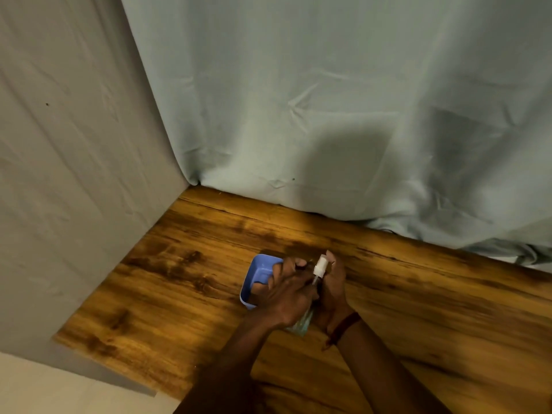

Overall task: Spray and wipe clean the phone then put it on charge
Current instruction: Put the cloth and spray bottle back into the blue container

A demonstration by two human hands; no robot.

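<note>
A clear spray bottle (303, 322) with a white nozzle (320, 264) is held tilted above the wooden table between both hands. My left hand (286, 297) is wrapped over the bottle's middle from the left. My right hand (333, 289), with a reddish band on the wrist, cups the bottle from the right, its fingers reaching up beside the nozzle. A small dark shape (300, 265) shows at my left fingertips; I cannot tell what it is. No phone is plainly in view.
A blue plastic tray (260, 268) lies on the wooden table (179, 282) just left of and partly under my left hand. Pale blue cloth (328, 115) hangs along the table's back edge, and a grey cloth-covered wall (68, 174) closes the left side.
</note>
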